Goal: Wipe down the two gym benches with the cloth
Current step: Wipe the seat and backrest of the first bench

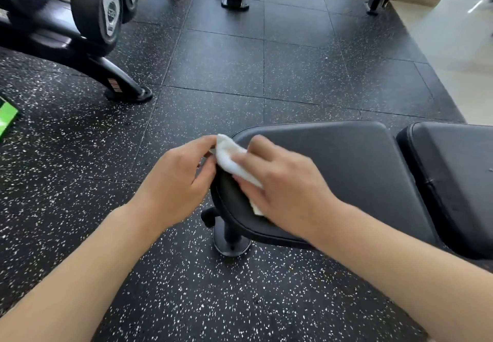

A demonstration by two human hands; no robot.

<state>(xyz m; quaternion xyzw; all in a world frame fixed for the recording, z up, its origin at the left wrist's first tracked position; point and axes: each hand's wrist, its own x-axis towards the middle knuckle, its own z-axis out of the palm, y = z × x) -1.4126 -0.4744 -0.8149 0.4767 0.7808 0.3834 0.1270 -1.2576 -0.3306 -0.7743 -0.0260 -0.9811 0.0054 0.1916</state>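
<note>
The white cloth (231,161) lies bunched at the rounded end of the black bench seat pad (333,160), right over the pad's edge. The right hand (282,187) lies across it, fingers fairly flat and pressing it against the vinyl, with a strip of cloth showing below the palm. The left hand (177,181) is just beside it off the end of the pad, fingers curled, thumb and fingertips pinching the cloth's upper corner. A second black pad (453,176) sits to the right across a narrow gap. Below the seat, the bench's post and round foot (231,243) stand on the speckled rubber floor (240,61). A dumbbell rack (88,16) stands at upper left.
</note>
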